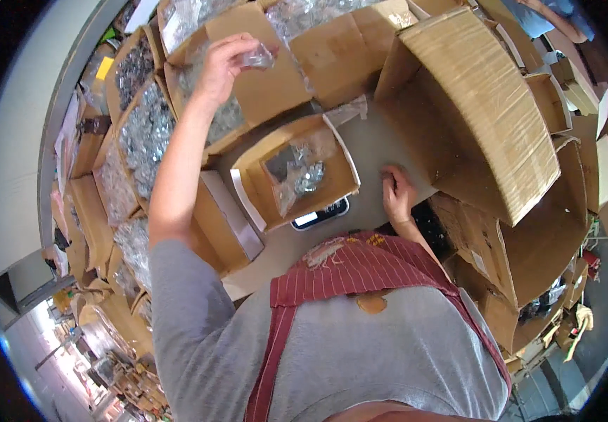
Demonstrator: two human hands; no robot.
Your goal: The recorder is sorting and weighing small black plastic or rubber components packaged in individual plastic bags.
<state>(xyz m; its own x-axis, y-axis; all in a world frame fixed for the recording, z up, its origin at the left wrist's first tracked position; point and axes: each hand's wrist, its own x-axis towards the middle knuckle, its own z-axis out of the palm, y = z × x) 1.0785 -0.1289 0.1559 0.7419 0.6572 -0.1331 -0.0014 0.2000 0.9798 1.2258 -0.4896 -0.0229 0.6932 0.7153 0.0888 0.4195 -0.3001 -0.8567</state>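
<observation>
My left hand (223, 65) is stretched out over the open cartons at the back left and is closed on a small clear plastic bag (258, 56) of metal parts. My right hand (397, 195) rests with bent fingers on the grey table top (374, 148), holding nothing, beside a big cardboard box. Between the hands stands an open small carton (297, 172) holding a few clear bags of shiny metal parts; it sits on a flat scale (320, 213) whose front edge shows under it.
Several open cartons (142, 133) full of bagged metal parts line the left and back. A large cardboard box (480, 105) lies tilted at the right, with more boxes (564, 91) behind it. Another person's arm (553, 17) shows at the top right.
</observation>
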